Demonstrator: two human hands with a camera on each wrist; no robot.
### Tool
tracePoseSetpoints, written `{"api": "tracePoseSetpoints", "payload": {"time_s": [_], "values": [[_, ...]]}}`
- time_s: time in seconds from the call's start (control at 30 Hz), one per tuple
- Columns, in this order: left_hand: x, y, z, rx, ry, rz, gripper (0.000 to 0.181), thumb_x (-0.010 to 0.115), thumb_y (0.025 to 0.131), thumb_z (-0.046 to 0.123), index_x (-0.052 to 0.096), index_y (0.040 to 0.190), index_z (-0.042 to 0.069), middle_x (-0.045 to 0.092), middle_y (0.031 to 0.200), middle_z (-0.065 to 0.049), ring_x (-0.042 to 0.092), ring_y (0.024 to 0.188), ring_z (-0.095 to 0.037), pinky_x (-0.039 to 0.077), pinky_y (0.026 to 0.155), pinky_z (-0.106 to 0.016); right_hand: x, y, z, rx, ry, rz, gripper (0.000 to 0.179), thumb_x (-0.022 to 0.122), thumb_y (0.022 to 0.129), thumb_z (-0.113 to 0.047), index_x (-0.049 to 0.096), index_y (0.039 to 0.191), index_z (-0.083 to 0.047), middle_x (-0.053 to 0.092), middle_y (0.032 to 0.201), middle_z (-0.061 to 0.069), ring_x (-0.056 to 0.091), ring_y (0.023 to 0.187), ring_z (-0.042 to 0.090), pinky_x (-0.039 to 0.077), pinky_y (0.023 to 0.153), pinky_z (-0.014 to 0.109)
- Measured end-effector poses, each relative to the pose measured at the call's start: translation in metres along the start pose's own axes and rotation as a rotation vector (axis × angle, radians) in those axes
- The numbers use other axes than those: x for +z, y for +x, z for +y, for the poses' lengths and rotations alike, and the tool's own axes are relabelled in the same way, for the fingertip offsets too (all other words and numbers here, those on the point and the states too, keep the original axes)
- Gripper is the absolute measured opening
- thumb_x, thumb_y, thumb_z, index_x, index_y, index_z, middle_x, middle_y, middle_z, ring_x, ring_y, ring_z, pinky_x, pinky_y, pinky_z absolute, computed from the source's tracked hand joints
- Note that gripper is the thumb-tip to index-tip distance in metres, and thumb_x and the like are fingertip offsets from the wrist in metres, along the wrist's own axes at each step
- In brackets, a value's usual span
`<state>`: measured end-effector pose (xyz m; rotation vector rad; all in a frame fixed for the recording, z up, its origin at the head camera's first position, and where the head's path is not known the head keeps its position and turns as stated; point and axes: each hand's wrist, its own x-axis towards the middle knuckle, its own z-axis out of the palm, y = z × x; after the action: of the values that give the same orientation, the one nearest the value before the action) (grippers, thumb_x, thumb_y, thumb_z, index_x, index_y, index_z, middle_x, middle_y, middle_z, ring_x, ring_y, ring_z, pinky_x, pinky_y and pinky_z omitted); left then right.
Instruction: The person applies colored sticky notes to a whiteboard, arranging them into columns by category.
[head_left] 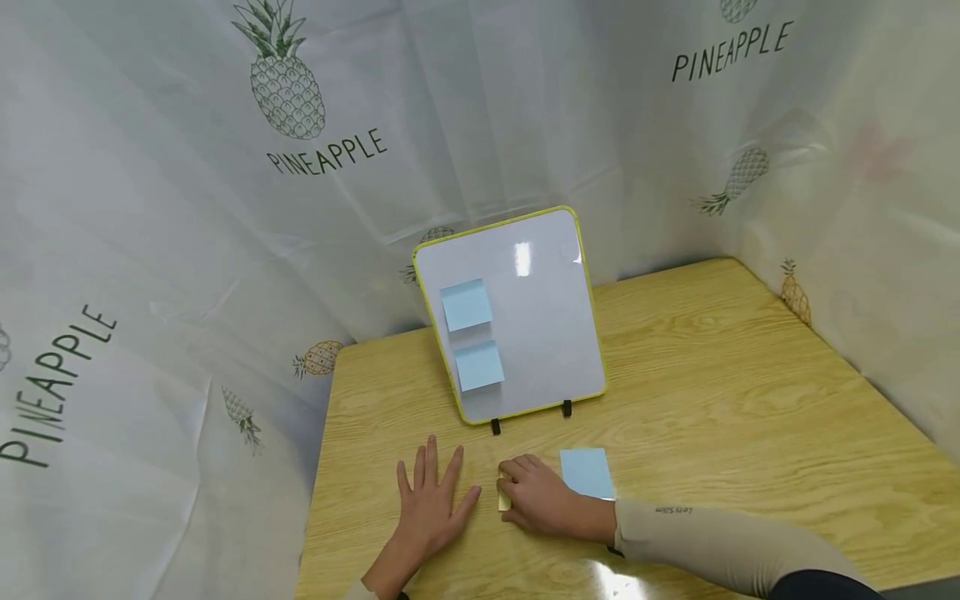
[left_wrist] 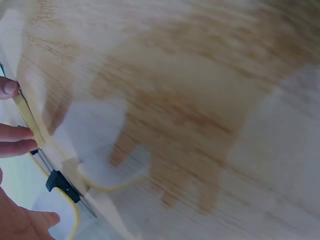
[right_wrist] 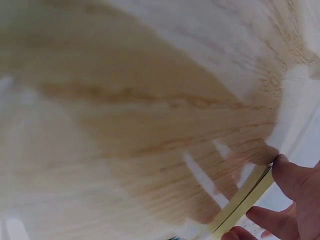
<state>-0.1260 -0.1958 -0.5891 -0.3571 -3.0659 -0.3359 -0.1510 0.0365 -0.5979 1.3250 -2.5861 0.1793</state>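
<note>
My right hand (head_left: pixel 543 500) grips a thin yellow pad of sticky notes (head_left: pixel 503 498) on the wooden table, its back mostly covering the pad in the head view. Up close in the right wrist view, the thumb and fingers pinch the edges of the yellow pad (right_wrist: pixel 244 199). Just left of it, my left hand (head_left: pixel 429 510) is held flat over the table with fingers spread and nothing in it. A light blue sticky note (head_left: pixel 587 472) lies beside the right wrist, partly under the forearm.
A yellow-framed whiteboard (head_left: pixel 542 325) stands behind the hands on black feet (head_left: pixel 567 408). Two blue sticky notes are on its left side, an upper note (head_left: pixel 467 306) and a lower note (head_left: pixel 480 367). A pineapple-print curtain (head_left: pixel 510 125) surrounds the wooden table (head_left: pixel 720 417).
</note>
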Motion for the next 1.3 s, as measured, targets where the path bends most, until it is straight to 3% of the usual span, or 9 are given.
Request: {"api": "tracePoseSetpoints", "payload": {"time_s": [0.37, 0.6, 0.87, 1.07, 1.2, 1.3], "values": [[0.002, 0.000, 0.002, 0.009, 0.003, 0.024, 0.068, 0.044, 0.097, 0.062, 0.035, 0.155, 0.026, 0.015, 0.163, -0.023, 0.019, 0.149, -0.044, 0.006, 0.109, -0.073, -0.003, 0.002, 0.002, -0.003, 0.011, 0.045, 0.041, 0.075, 0.080, -0.056, 0.070, 0.081, -0.015, 0.068, 0.115, 0.002, 0.063, 0.101, 0.017, 0.047, 0.095, 0.037], [0.002, 0.000, 0.004, 0.014, -0.007, 0.024, 0.068, 0.044, 0.098, 0.061, 0.035, 0.155, 0.026, 0.015, 0.163, -0.023, 0.019, 0.149, -0.044, 0.006, 0.109, -0.072, -0.009, 0.006, 0.001, 0.034, 0.056, 0.005, 0.034, 0.072, 0.087, -0.047, 0.075, 0.082, -0.013, 0.070, 0.116, 0.004, 0.065, 0.104, 0.019, 0.047, 0.098, 0.039], [0.003, 0.001, 0.007, 0.011, -0.007, -0.002, 0.068, 0.043, 0.098, 0.061, 0.035, 0.155, 0.025, 0.014, 0.164, -0.022, 0.017, 0.149, -0.044, 0.005, 0.110, -0.072, -0.006, 0.009, 0.000, -0.014, -0.068, 0.069, 0.012, 0.070, 0.089, -0.026, 0.076, 0.083, -0.018, 0.074, 0.106, 0.000, 0.066, 0.096, 0.017, 0.049, 0.096, 0.044], [0.006, 0.004, 0.009, 0.043, 0.007, 0.009, 0.071, 0.044, 0.097, 0.063, 0.034, 0.155, 0.024, 0.014, 0.163, -0.024, 0.017, 0.149, -0.044, 0.005, 0.109, -0.073, -0.008, 0.017, 0.005, 0.029, -0.004, 0.011, 0.011, 0.067, 0.093, -0.023, 0.077, 0.089, -0.019, 0.076, 0.098, -0.005, 0.069, 0.094, 0.014, 0.050, 0.095, 0.045], [0.009, 0.009, 0.011, 0.068, 0.017, 0.033, 0.074, 0.047, 0.096, 0.063, 0.036, 0.154, 0.020, 0.015, 0.162, -0.026, 0.020, 0.148, -0.047, 0.007, 0.108, -0.073, -0.009, 0.021, 0.013, 0.007, 0.051, 0.055, 0.011, 0.069, 0.092, -0.020, 0.077, 0.085, -0.019, 0.075, 0.082, -0.008, 0.070, 0.078, 0.010, 0.053, 0.088, 0.043], [0.012, 0.013, 0.014, 0.063, 0.039, 0.001, 0.077, 0.046, 0.095, 0.065, 0.034, 0.155, 0.019, 0.013, 0.163, -0.025, 0.020, 0.148, -0.047, 0.006, 0.109, -0.073, -0.011, 0.024, 0.017, -0.005, 0.103, 0.088, 0.015, 0.070, 0.090, -0.017, 0.075, 0.076, -0.021, 0.071, 0.072, -0.011, 0.066, 0.068, 0.007, 0.053, 0.083, 0.041]]}}
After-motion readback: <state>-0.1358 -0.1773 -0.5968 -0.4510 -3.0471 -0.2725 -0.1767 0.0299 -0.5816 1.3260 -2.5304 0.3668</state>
